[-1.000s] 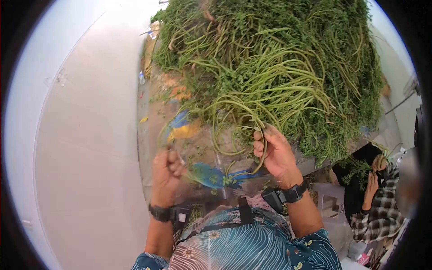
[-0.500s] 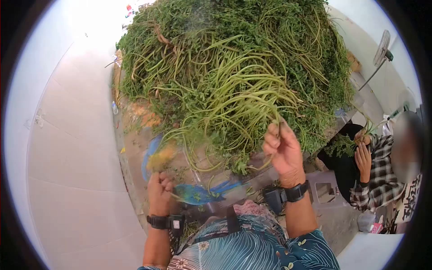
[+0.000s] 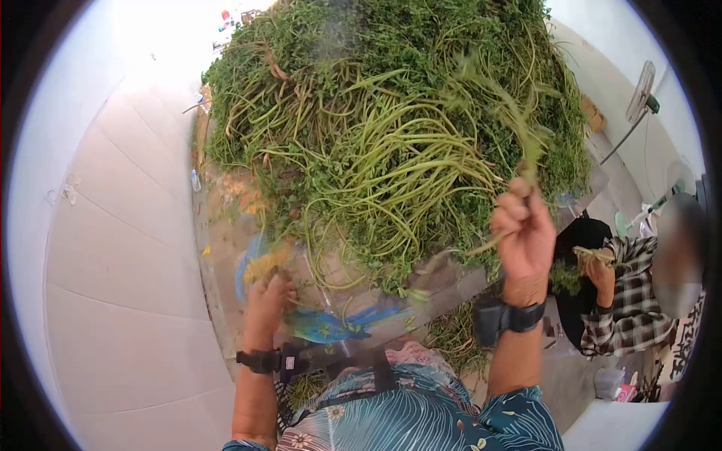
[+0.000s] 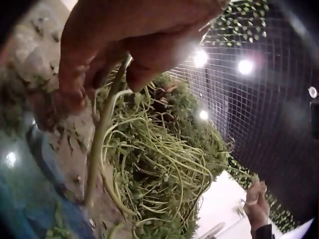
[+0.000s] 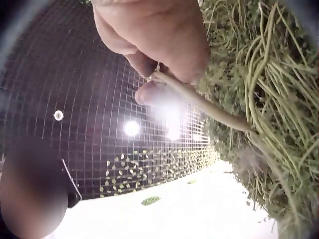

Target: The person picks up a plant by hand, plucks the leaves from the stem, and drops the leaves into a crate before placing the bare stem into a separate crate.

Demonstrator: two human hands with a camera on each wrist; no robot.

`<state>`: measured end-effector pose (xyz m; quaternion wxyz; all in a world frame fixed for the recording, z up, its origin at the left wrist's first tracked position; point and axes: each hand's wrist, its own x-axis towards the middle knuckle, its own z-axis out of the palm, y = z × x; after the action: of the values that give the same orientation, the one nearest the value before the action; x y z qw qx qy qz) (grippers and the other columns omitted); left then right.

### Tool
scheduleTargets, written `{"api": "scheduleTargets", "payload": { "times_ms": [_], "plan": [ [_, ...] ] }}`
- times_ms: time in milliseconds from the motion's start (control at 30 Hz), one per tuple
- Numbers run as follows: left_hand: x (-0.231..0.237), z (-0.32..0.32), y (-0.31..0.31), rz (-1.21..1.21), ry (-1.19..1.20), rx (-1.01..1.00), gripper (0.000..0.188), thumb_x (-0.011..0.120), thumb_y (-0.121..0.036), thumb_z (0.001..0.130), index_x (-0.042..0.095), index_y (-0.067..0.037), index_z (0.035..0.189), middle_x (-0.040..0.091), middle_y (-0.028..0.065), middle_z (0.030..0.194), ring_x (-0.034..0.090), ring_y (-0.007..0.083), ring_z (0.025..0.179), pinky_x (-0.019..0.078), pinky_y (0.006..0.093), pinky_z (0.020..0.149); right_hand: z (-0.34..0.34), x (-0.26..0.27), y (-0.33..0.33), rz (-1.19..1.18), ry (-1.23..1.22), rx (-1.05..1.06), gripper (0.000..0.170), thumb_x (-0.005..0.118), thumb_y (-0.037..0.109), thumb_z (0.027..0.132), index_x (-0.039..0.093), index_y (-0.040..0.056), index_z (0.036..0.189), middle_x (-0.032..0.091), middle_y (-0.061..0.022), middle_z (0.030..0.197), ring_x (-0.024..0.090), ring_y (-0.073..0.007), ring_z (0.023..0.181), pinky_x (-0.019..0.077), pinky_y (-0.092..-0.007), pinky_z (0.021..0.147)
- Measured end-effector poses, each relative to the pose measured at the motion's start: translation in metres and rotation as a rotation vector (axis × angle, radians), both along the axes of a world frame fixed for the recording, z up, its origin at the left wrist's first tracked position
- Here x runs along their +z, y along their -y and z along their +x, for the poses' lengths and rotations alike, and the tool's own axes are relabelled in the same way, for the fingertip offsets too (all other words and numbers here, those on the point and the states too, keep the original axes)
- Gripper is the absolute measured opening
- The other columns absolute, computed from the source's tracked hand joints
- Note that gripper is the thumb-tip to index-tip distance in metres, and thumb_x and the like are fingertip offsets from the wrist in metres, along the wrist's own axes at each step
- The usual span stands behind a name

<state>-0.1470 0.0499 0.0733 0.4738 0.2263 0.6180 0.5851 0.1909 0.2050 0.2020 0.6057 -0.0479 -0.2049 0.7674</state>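
On the table lies a large heap of leafy green stalks [image 3: 421,143], with many long bare stems toward its near side. My right hand [image 3: 525,237] is raised over the heap's right side and pinches a leafy stalk [image 3: 519,124], blurred by motion. In the right wrist view, the stalk's thick pale stem [image 5: 204,104] runs out from between thumb and fingers. My left hand [image 3: 265,304] is at the near left of the table. Its fingers pinch a green stem [image 4: 102,139], which hangs down in the left wrist view.
A blue and yellow patch [image 3: 331,323] and leaf scraps mark the table's near part. At the right, a person in a checked shirt [image 3: 635,301] holds greens. A fan [image 3: 641,94] stands beyond, and more greens [image 3: 455,338] lie below the table edge.
My right hand has moved right and outward from the bare stems, carrying the stalk. My left hand stays at the near left. The head view has shifted, showing more of the right side.
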Motion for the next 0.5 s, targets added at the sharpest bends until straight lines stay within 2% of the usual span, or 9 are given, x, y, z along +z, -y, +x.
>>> {"api": "scheduleTargets", "payload": {
  "times_ms": [67,100,167,267,300,400,467,500],
  "plan": [
    [0.013,0.003,0.000,0.052,-0.215,0.007,0.025,0.051,-0.014,0.086,0.054,-0.001,0.106,0.056,0.0036,0.089,0.053,0.0129,0.071,0.0431,0.0257,0.064,-0.024,0.002,0.010,0.110,0.150,0.048,0.046,0.057,0.016,0.086,0.037,0.0034,0.125,0.053,-0.0045,0.090,0.051,-0.0143,0.075,0.0443,-0.0249,0.061],
    [0.019,-0.001,0.002,0.073,-0.330,0.011,0.025,0.052,-0.014,0.085,0.056,0.000,0.105,0.058,0.0044,0.090,0.055,0.0139,0.073,0.0443,0.0270,0.066,-0.028,0.000,0.011,0.140,0.198,0.083,0.050,0.058,0.016,0.085,0.035,0.0033,0.127,0.054,-0.0052,0.091,0.053,-0.0169,0.080,0.0458,-0.0275,0.066],
    [0.017,-0.018,0.013,-0.070,-0.587,-0.026,0.022,0.054,-0.013,0.084,0.059,0.002,0.099,0.061,0.0052,0.088,0.057,0.0143,0.075,0.0449,0.0279,0.069,-0.036,-0.002,0.009,0.215,0.297,0.146,0.058,0.061,0.017,0.083,0.032,0.0032,0.131,0.058,-0.0064,0.092,0.058,-0.0221,0.091,0.0486,-0.0326,0.077],
    [0.029,-0.020,0.026,-0.214,-0.931,-0.069,0.020,0.054,-0.011,0.080,0.063,0.003,0.091,0.065,0.0096,0.082,0.061,0.0173,0.077,0.0464,0.0293,0.071,-0.052,0.004,0.012,0.222,0.333,0.250,0.063,0.063,0.017,0.081,0.029,0.0029,0.133,0.061,-0.0084,0.092,0.058,-0.0272,0.098,0.0483,-0.0371,0.084],
    [0.039,-0.016,0.032,-0.258,-1.041,-0.078,0.020,0.053,-0.010,0.078,0.064,0.003,0.089,0.066,0.0116,0.080,0.063,0.0188,0.078,0.0470,0.0297,0.071,-0.059,0.004,0.013,0.237,0.333,0.279,0.061,0.061,0.013,0.082,0.029,0.0026,0.132,0.062,-0.0092,0.091,0.059,-0.0260,0.095,0.0485,-0.0355,0.081],
    [0.080,0.013,0.036,-0.100,-0.811,-0.044,0.023,0.054,-0.008,0.076,0.063,0.002,0.095,0.066,0.0135,0.086,0.064,0.0213,0.080,0.0471,0.0323,0.074,-0.085,0.006,0.022,0.231,0.493,0.359,0.057,0.057,0.007,0.083,0.029,0.0021,0.132,0.061,-0.0106,0.094,0.060,-0.0252,0.093,0.0481,-0.0338,0.079],
    [0.103,0.044,0.034,0.082,-0.722,-0.163,0.025,0.054,-0.004,0.079,0.059,0.002,0.102,0.064,0.0098,0.096,0.058,0.0152,0.089,0.0455,0.0286,0.077,-0.110,0.001,0.039,0.229,0.560,0.391,0.053,0.051,0.001,0.083,0.029,0.0008,0.131,0.060,-0.0101,0.099,0.059,-0.0190,0.092,0.0477,-0.0308,0.078],
    [0.113,0.062,0.031,0.156,-0.717,-0.170,0.028,0.055,-0.006,0.079,0.057,0.002,0.106,0.063,0.0083,0.094,0.057,0.0143,0.088,0.0455,0.0282,0.077,-0.122,0.001,0.050,0.235,0.614,0.414,0.052,0.051,0.001,0.083,0.029,0.0007,0.130,0.060,-0.0097,0.099,0.058,-0.0174,0.092,0.0475,-0.0299,0.078]
  ]
}}
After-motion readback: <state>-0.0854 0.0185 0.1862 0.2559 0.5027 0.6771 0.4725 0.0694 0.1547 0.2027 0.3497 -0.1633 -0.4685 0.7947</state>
